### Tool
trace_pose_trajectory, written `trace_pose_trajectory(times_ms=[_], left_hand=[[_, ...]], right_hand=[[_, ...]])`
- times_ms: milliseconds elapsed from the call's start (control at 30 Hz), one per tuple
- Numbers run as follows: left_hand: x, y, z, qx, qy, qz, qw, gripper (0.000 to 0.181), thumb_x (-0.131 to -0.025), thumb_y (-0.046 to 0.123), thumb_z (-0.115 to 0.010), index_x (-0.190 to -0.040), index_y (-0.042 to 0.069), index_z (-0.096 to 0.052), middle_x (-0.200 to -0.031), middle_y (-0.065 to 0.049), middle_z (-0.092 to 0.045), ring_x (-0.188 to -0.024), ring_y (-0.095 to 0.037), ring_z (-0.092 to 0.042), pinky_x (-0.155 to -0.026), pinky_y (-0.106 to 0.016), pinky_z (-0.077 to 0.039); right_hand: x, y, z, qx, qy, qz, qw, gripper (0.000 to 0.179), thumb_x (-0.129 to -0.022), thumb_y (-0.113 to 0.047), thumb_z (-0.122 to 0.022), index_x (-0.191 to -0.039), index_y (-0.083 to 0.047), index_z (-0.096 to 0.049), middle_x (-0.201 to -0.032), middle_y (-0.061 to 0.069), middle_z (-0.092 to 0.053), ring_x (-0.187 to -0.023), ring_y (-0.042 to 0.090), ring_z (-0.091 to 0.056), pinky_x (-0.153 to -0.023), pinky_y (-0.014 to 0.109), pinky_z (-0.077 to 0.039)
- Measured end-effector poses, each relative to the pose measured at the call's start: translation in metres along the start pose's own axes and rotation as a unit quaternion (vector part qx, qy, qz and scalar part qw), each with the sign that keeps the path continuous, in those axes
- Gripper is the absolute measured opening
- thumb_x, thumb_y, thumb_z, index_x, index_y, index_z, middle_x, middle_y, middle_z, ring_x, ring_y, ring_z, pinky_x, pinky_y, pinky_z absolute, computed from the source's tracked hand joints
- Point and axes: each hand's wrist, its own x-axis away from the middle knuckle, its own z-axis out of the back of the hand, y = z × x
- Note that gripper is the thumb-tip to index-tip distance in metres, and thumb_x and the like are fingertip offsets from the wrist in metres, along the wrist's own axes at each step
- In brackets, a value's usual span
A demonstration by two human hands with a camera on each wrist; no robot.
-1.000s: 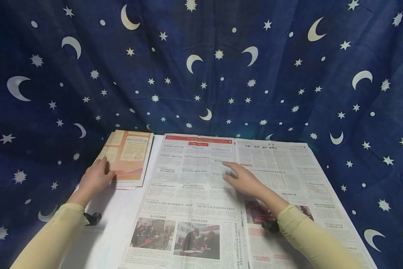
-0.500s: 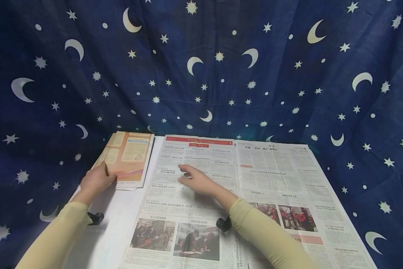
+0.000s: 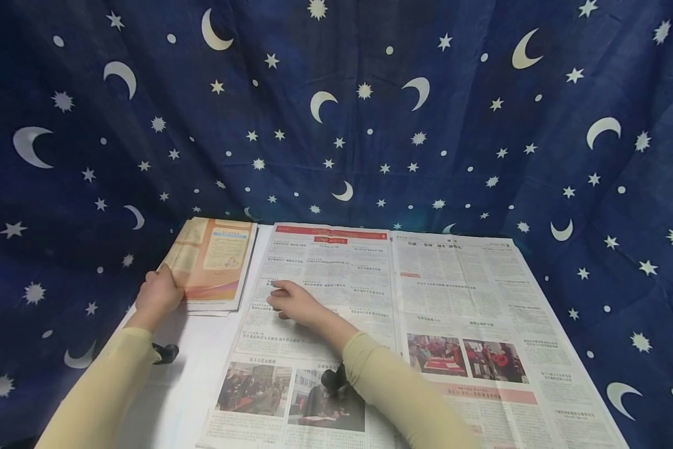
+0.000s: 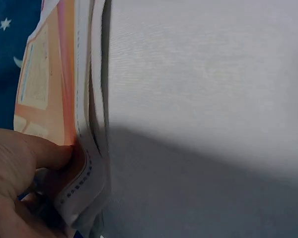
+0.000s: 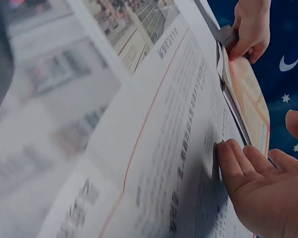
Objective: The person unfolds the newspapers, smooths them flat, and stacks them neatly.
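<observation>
At the left of the table lies a stack of folded newspapers (image 3: 219,262) with an orange printed page on top. My left hand (image 3: 159,293) grips its near left corner. In the left wrist view, the thumb of the left hand (image 4: 25,163) presses on the orange page while the fingers go under, and the stack's edge (image 4: 97,89) bends there. My right hand (image 3: 299,304) is over the left page of a spread newspaper (image 3: 364,312). Its fingers look loosely extended in the right wrist view, with nothing held by the right hand (image 5: 268,188).
A white table surface (image 3: 184,386) shows between the stack and the spread newspaper. Behind and on both sides hangs a dark blue cloth (image 3: 336,125) with moons and stars. Dark wrist-worn pieces (image 3: 164,353) sit under both sleeves.
My right hand has moved left across the spread newspaper, from near its centre fold toward the stack. The left hand stays at the stack's corner, its thumb drawn back slightly to the left.
</observation>
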Motion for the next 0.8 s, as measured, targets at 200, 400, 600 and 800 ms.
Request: trace_pose_trajectory(times_ms=[200, 400, 600, 800], left_hand=[[-0.004, -0.007, 0.005, 0.1, -0.016, -0.02, 0.9947, 0.047, -0.096, 0.008, -0.046, -0.133, -0.021, -0.043, -0.116, -0.042, -0.05, -0.105, -0.051, -0.05, -0.09, -0.061, -0.045], [-0.009, -0.014, 0.007, 0.215, -0.065, 0.008, 0.9745, 0.053, -0.104, 0.011, -0.045, -0.146, -0.018, -0.032, -0.126, -0.036, -0.049, -0.105, -0.04, -0.051, -0.09, -0.048, -0.046], [-0.01, -0.014, 0.014, 0.291, -0.088, 0.024, 0.9524, 0.061, -0.107, 0.014, -0.047, -0.155, -0.014, -0.02, -0.129, -0.027, -0.049, -0.092, -0.015, -0.057, -0.073, -0.026, -0.054], [-0.003, 0.006, 0.017, 0.379, -0.109, 0.026, 0.9186, 0.067, -0.108, 0.014, -0.05, -0.161, -0.005, -0.013, -0.131, -0.017, -0.047, -0.084, -0.001, -0.055, -0.069, -0.021, -0.054]], right_hand=[[-0.005, -0.004, -0.012, -0.06, 0.0, -0.008, 0.9981, 0.058, -0.101, -0.029, -0.064, -0.153, -0.01, -0.047, -0.131, 0.008, -0.066, -0.11, 0.022, -0.068, -0.094, 0.038, -0.057], [-0.005, -0.005, -0.018, -0.083, -0.008, -0.008, 0.9965, 0.059, -0.101, -0.029, -0.064, -0.153, -0.008, -0.046, -0.124, 0.005, -0.068, -0.11, 0.024, -0.068, -0.094, 0.038, -0.056], [-0.008, -0.002, -0.021, -0.102, -0.007, -0.015, 0.9946, 0.062, -0.1, -0.033, -0.064, -0.154, -0.01, -0.045, -0.126, 0.005, -0.067, -0.111, 0.023, -0.068, -0.093, 0.036, -0.057], [-0.015, -0.003, -0.016, -0.159, 0.006, -0.021, 0.9871, 0.074, -0.099, -0.041, -0.065, -0.158, -0.007, -0.037, -0.131, 0.013, -0.064, -0.116, 0.027, -0.066, -0.095, 0.038, -0.056]])
